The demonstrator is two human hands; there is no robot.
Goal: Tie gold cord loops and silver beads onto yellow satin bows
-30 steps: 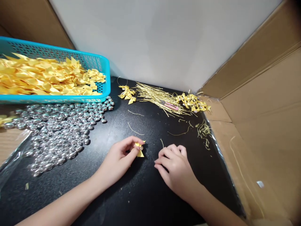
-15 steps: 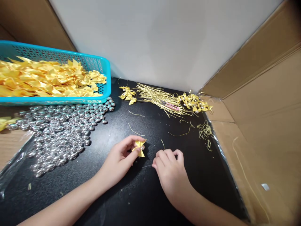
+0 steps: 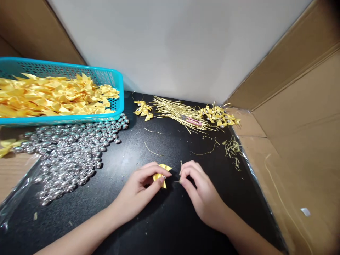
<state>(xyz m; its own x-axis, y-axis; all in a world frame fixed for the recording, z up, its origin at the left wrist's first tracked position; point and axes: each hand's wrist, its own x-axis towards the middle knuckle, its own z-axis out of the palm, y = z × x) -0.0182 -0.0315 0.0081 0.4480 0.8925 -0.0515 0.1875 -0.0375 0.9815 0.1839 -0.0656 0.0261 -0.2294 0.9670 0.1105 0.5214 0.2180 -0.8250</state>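
Note:
My left hand [image 3: 138, 191] pinches a small yellow ribbon bow [image 3: 162, 173] just above the black tabletop [image 3: 164, 219]. My right hand [image 3: 199, 187] is right beside it, thumb and forefinger pinched on a thin gold wire [image 3: 177, 181] whose end points at the bow. The two hands nearly touch at the middle of the table. A few loose gold wire pieces [image 3: 152, 151] lie just beyond them.
A turquoise basket [image 3: 117, 102] full of yellow ribbon bows sits at back left. Several silver beads [image 3: 71, 152] spread on clear plastic in front of it. A bundle of gold wires [image 3: 180, 113] and finished bows [image 3: 220, 117] lie at the back. Cardboard walls [image 3: 300, 124] close the right side.
My right hand picked the thin wire off the table and moved left and up toward the bow. My left hand shifted slightly right with the bow.

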